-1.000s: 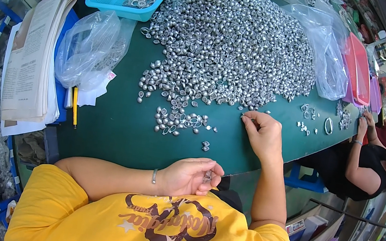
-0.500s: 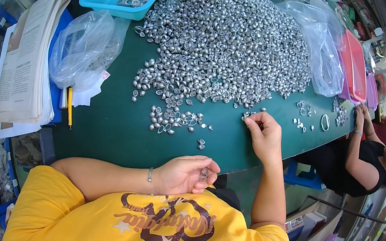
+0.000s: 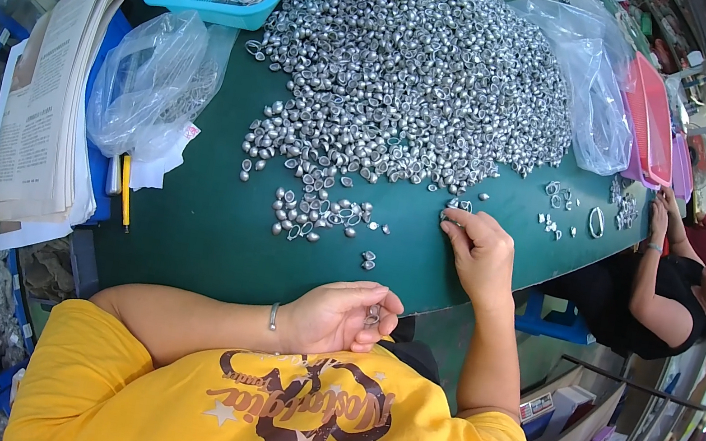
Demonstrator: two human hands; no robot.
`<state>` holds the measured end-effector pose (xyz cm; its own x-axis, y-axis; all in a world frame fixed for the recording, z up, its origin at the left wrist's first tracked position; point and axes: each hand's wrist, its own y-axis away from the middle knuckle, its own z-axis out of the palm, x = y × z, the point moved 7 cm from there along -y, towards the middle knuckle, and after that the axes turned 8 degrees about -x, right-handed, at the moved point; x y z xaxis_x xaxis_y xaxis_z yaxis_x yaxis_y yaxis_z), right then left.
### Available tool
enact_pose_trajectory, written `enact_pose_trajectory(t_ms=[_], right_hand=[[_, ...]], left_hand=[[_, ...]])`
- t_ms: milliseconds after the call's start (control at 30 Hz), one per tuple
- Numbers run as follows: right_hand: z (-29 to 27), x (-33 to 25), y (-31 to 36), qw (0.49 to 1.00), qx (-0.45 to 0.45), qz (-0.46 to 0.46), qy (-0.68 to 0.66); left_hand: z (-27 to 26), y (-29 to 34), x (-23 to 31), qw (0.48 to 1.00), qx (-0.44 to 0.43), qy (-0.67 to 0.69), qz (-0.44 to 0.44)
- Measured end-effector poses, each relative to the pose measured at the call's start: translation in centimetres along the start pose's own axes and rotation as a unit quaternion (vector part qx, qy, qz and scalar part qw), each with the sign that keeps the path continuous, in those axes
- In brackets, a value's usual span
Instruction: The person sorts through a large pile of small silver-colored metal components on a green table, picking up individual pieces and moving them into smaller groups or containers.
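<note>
A big heap of small silver-grey teardrop-shaped metal pieces (image 3: 420, 75) covers the far part of the green table (image 3: 187, 232). My left hand (image 3: 338, 317) is held palm up against my body, its fingers curled round a few metal pieces (image 3: 372, 317). At the heap's near right edge, my right hand (image 3: 483, 254) has thumb and forefinger together at small metal pieces (image 3: 463, 206) on the table; the fingers partly hide what they grip. Between the hands and the heap lies a smaller cluster of metal pieces (image 3: 317, 215), with a pair of pieces (image 3: 368, 260) nearer me.
A blue basket (image 3: 211, 12) with metal rings stands far left, beside a plastic bag (image 3: 149, 90), papers (image 3: 47, 102) and a yellow pencil (image 3: 127, 191). On the right are small metal parts (image 3: 557, 196), a bangle-like ring (image 3: 596, 222), a pink tray (image 3: 647, 118) and another person (image 3: 666, 295).
My right hand has shifted very slightly, its fingertips still at the metal pieces by the heap's edge. My left hand stays as it was.
</note>
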<state>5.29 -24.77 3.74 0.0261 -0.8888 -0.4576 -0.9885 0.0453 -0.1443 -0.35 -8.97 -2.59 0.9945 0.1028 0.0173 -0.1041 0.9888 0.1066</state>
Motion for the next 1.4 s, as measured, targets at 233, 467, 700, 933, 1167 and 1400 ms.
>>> enact_pose_trajectory(t_ms=[233,467,700,933,1167,1400], right_hand=[[2.6,3.3,1.9,0.743,-0.037,0.245,-0.621],[2.7,1.3,2.0,0.6,-0.128,0.122,-0.78],[1.1,3.4,2.0,0.469,-0.016,0.101,-0.877],[-0.9,4.8,0.9,0.977,0.04,0.166,-0.126],[-0.1,4.8,0.4,0.98,0.009,0.172,-0.102],[0.4,4.3,0.4,0.985,0.022,0.156,-0.067]], left_hand=[[-0.1,0.1,0.1,1.0,0.014,-0.004,0.001],[0.1,0.1,0.1,1.0,0.014,-0.003,-0.007],[0.3,0.0,0.1,0.997,0.007,-0.075,-0.006],[13.3,3.3,5.4,0.842,-0.142,-0.478,0.208],[20.7,4.5,3.7,0.872,-0.34,-0.174,0.306],[20.0,4.5,3.4,0.834,-0.456,-0.279,0.133]])
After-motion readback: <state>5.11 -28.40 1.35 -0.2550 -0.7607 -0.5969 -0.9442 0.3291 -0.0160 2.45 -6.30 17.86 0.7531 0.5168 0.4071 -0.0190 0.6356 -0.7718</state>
